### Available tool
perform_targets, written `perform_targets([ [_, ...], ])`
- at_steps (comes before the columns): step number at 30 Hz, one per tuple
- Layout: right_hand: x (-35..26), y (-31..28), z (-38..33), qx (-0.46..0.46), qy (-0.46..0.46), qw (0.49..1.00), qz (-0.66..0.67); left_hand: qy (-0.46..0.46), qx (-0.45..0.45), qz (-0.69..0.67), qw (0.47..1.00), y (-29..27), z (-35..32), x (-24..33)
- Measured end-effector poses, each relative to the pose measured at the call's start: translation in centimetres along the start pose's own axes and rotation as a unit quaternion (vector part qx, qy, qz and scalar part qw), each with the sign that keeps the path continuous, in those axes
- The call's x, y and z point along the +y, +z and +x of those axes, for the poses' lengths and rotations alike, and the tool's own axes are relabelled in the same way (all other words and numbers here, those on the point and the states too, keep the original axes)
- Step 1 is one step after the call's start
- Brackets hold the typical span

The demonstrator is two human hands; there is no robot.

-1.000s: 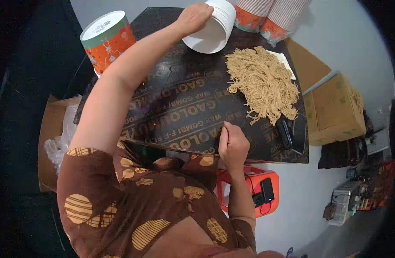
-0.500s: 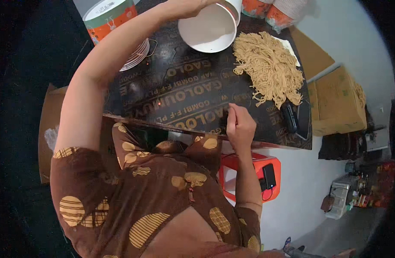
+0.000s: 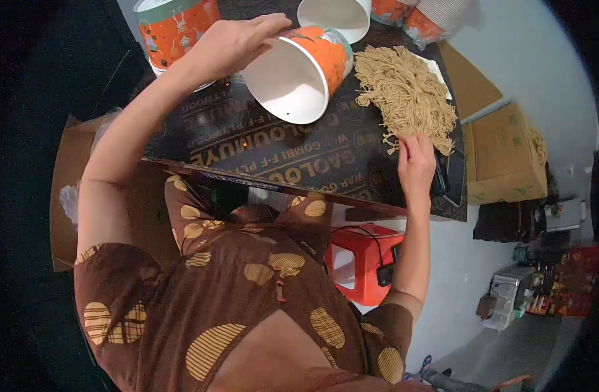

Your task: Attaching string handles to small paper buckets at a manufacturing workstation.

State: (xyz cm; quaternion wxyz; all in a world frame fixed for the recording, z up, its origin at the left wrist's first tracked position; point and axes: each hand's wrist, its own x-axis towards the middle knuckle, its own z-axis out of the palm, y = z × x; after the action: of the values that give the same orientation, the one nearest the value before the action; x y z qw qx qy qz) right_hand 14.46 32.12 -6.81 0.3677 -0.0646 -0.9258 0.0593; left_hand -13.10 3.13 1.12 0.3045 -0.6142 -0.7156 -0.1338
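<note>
A white-lined orange and green paper bucket (image 3: 288,91) lies tilted on the dark table, its mouth toward me. My left hand (image 3: 237,44) is over its upper left rim, fingers stretched out and thumb apart. Whether it touches the rim I cannot tell. On the right lies a tangled heap of tan, string-like strands (image 3: 404,91). My right hand (image 3: 417,157) is at the heap's near edge, fingers pinched together on the ends of the strands. A second paper bucket (image 3: 342,18) lies behind the first.
A stack of orange and green buckets (image 3: 178,32) stands at the back left. More nested buckets (image 3: 433,19) sit at the back right. A black device (image 3: 438,176) lies near the table's right edge, beside a cardboard box (image 3: 505,157). Below is a red stool (image 3: 368,261).
The front bucket has come nearer and tilted, showing its orange side. My left hand has drawn back toward me. My right hand has moved right, from the table edge to the strands.
</note>
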Motion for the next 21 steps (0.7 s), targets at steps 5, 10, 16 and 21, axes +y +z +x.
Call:
perform_targets([
  [5,0.8,0.2,2.6,-0.047,-0.068,0.996,-0.031,-0.124,0.112,-0.081,0.983,-0.4,-2.8,1.7],
  [10,1.4,1.5,5.2,-0.037,-0.122,0.991,-0.037,-0.140,0.146,-0.129,0.971,0.7,-4.9,5.8],
  [16,2.1,2.4,5.9,-0.076,-0.166,0.980,-0.076,-0.013,0.045,-0.147,0.988,3.2,-4.8,8.2],
  [21,1.9,2.6,5.9,-0.071,-0.168,0.980,-0.080,0.070,-0.025,0.147,0.986,5.2,-4.2,7.7],
])
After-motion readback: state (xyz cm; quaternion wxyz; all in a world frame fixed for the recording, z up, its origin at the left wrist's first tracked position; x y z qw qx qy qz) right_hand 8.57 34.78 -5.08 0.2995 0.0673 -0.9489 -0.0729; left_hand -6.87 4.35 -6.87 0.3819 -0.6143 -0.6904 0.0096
